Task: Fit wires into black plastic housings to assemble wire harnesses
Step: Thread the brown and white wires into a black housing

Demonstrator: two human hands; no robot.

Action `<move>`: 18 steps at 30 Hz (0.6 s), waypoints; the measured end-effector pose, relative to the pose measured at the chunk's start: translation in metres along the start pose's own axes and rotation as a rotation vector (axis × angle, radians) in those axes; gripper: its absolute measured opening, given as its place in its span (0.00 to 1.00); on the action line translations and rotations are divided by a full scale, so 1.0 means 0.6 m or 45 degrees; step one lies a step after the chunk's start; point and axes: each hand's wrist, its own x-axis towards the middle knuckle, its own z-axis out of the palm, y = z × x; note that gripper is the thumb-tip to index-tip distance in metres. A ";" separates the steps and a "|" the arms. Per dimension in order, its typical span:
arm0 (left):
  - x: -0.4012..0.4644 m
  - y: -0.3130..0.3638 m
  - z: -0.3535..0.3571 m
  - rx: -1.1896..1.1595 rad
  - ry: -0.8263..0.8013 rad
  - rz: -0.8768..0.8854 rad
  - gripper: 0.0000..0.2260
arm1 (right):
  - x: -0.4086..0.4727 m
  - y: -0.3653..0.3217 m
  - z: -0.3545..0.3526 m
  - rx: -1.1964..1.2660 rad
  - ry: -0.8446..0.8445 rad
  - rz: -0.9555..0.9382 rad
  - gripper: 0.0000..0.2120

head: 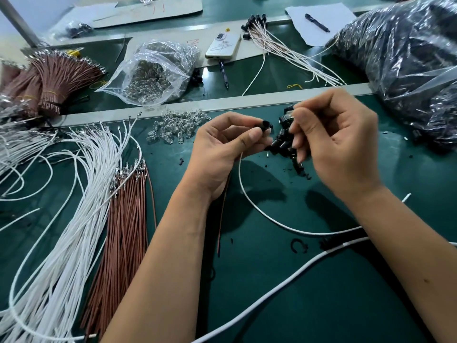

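Observation:
My left hand (222, 149) pinches a black plastic housing (265, 125) between thumb and fingers. A white wire (249, 196) and a thin brown wire (222, 219) trail down from that hand. My right hand (338, 142) hovers just right of it, fingers curled, pinching something small and dark at its fingertips; what it is I cannot make out. A heap of loose black housings (284, 144) lies on the green mat between and under both hands. White wires (81, 184) and brown wires (126, 219) with metal terminals lie fanned at the left.
Clear small bulbs (173, 127) are scattered above my left hand. A clear bag of bulbs (153, 73), a phone (222, 45), finished harnesses (279, 45) and a big bag of black parts (408, 58) sit beyond the metal rail (222, 102). A thick white cable (284, 276) crosses the front.

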 end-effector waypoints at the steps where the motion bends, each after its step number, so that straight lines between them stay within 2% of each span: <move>1: -0.001 0.001 -0.001 -0.056 -0.028 0.016 0.05 | 0.000 -0.004 0.000 -0.022 0.046 -0.040 0.05; 5: -0.005 0.006 -0.001 -0.201 -0.167 0.041 0.11 | -0.010 -0.016 0.011 -0.179 0.134 -0.224 0.05; 10: -0.007 0.012 -0.001 -0.308 -0.273 0.079 0.08 | -0.012 -0.033 0.016 -0.315 0.137 -0.461 0.04; 18: -0.007 0.014 0.000 -0.335 -0.279 0.059 0.09 | -0.020 -0.044 0.025 -0.296 0.076 -0.514 0.04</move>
